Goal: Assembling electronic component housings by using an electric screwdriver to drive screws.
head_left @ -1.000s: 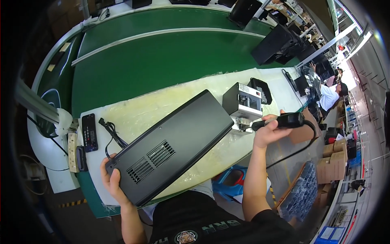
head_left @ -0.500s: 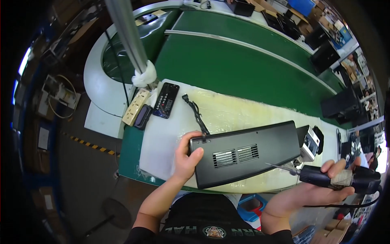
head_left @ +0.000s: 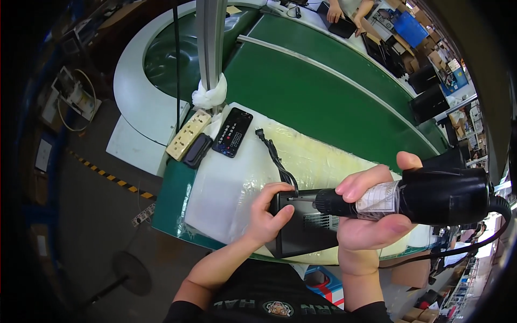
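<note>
My left hand [head_left: 269, 218] grips the left end of a black box-shaped housing [head_left: 301, 239], thumb on top and fingers along the far edge. In my right hand [head_left: 371, 231] is a black corded electric screwdriver [head_left: 444, 196], pointing left. Its thin bit reaches the housing's far left corner, close to my left fingers; whether it touches a screw is too small to tell. A black power cord [head_left: 274, 159] runs from that corner to a plug. Slotted vents [head_left: 318, 220] show on the upper face. The screwdriver and my right hand hide the housing's right part.
A film-covered pad [head_left: 215, 194] lies under the housing. Left of the cord are a smartphone [head_left: 233, 132], a dark case [head_left: 198, 151] and a cream power strip [head_left: 188, 134]. A metal post [head_left: 211, 48] rises behind them. Beyond runs a green conveyor [head_left: 301, 91]; another person's hands [head_left: 335, 13] work across it.
The screwdriver has moved left from beside the vents, its bit now at the far left corner. My left hand still holds the housing. The view has shifted, and another person's hands show at the far side.
</note>
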